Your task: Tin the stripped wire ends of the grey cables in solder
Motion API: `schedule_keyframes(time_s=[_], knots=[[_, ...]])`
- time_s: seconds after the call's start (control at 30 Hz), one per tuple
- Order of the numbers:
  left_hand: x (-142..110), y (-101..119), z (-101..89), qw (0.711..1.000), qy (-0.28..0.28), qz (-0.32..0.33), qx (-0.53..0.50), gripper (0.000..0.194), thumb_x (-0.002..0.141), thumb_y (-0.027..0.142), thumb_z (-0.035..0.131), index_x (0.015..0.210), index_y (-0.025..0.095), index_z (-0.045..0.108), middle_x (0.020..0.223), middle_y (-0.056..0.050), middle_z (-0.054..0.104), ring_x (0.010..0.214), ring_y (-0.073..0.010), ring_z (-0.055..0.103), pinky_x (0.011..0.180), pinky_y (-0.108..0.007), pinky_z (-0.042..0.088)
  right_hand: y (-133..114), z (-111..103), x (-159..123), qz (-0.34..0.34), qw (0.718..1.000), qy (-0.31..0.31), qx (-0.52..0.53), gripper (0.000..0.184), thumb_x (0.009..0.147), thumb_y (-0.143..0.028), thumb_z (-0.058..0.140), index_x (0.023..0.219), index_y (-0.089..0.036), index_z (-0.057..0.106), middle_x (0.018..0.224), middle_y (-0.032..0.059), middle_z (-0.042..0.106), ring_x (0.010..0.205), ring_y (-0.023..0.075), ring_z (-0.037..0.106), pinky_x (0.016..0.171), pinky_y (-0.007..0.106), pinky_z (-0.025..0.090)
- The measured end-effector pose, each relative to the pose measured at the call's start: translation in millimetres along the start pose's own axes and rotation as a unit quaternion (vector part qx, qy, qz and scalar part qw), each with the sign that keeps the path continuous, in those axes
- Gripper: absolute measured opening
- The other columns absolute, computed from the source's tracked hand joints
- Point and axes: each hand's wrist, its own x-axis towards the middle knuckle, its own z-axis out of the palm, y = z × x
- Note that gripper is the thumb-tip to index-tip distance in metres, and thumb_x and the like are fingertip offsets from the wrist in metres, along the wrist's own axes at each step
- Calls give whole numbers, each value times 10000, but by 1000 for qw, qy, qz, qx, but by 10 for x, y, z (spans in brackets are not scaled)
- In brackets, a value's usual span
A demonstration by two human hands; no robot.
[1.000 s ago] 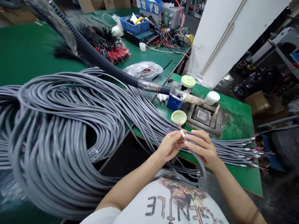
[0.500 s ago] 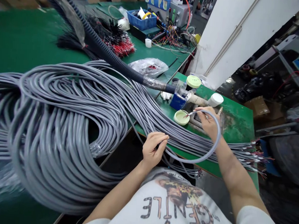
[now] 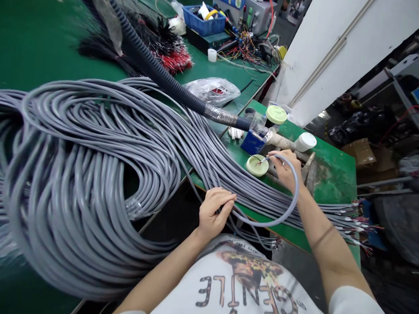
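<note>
My right hand (image 3: 285,168) pinches the stripped end of a grey cable (image 3: 291,206) and holds its thin coloured wires over a small pale green pot (image 3: 257,165) on the green bench. The cable loops back from that hand to my left hand (image 3: 214,209), which is closed around it at the bench's near edge. A big heap of grey cables (image 3: 82,169) lies to the left and fans across the bench under both hands.
A black corrugated hose (image 3: 157,72) runs down to a blue block (image 3: 252,142) beside a metal fixture (image 3: 309,164). White-lidded (image 3: 306,141) and green-lidded (image 3: 276,115) jars stand behind. Stripped cable ends (image 3: 353,221) hang off the right edge. A plastic bag (image 3: 213,89) and a blue bin (image 3: 204,22) lie farther back.
My hands were together at the cable end; the right hand then carried that end up to the green pot while the left slid back along the cable to the bench edge.
</note>
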Motion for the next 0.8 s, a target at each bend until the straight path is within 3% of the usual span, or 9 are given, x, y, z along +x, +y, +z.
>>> schedule_keyframes(time_s=[0.2, 0.4, 0.57, 0.8], knots=[[6, 0, 3, 1000, 4, 11, 12, 210, 830, 118, 610, 998, 218, 689, 850, -38, 736, 864, -186, 671, 890, -414, 494, 2, -37, 6, -12, 1000, 22, -14, 223, 910, -381, 545, 959, -245, 715, 889, 30, 705, 852, 194, 617, 813, 360, 414], [44, 28, -21, 997, -21, 36, 58, 184, 834, 158, 614, 993, 221, 680, 836, -33, 737, 874, -195, 678, 927, -445, 484, 47, -518, -99, 6, 994, 89, -64, 199, 908, -362, 552, 977, -255, 706, 901, 32, 694, 893, 206, 612, 860, 373, 425], [106, 37, 34, 993, -59, 60, 82, 198, 820, 140, 623, 989, 227, 676, 851, -26, 736, 873, -185, 677, 957, -446, 460, 356, -773, -283, 49, 982, 126, -129, 217, 906, -364, 541, 951, -233, 708, 927, 51, 688, 910, 214, 611, 864, 373, 428], [134, 16, 146, 992, -75, 61, 79, 199, 816, 125, 624, 981, 224, 674, 854, -17, 734, 879, -175, 673, 981, -439, 436, 828, -690, -399, 79, 978, 114, -156, 220, 909, -348, 522, 975, -237, 700, 952, 48, 708, 937, 214, 616, 881, 366, 435]])
